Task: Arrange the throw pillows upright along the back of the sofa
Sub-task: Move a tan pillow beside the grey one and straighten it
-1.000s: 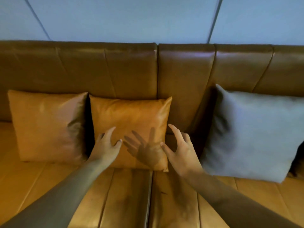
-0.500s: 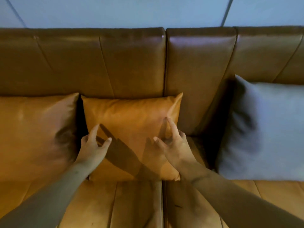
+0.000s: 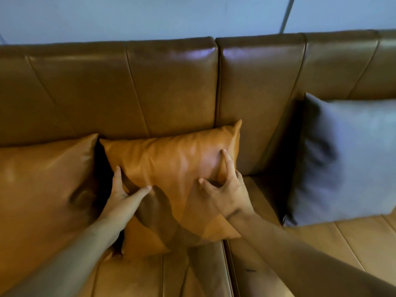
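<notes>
Since a second earlier both hands had gone from hovering in front of the middle pillow to landing on it, and the pillow had tipped: its top right corner now rode higher and its face had wrinkled under the touch.

Landmark: the brown leather sofa (image 3: pixel 171 86), its backrest running across the room.

- Left tan pillow (image 3: pixel 42 189): leaning against the backrest at the sofa's left end, upright as far as could be seen, partly out of sight. Looked done.
- Grey pillow (image 3: pixel 342 159): upright against the backrest toward the sofa's right end, well apart from the middle one, a bare stretch of backrest between. Looked done.
- Middle tan pillow (image 3: pixel 171 183): just beside the left pillow, near the sofa's centre seam, top edge against the backrest, base on the seat, set askew. The one in hand.
- Left hand (image 3: pixel 122 196): fingers spread, palm at the pillow's left edge, thumb on its face. Pressing, not clamped, as far as I could tell.
- Right hand (image 3: pixel 227 189): fingers apart, tips dug into the right part of the face, one finger stretched toward the upper corner. No closed grasp visible.

Judgement: task nearly finished. Left to do, squaring the middle pillow upright; perhaps evening the gap toward the grey one.
</notes>
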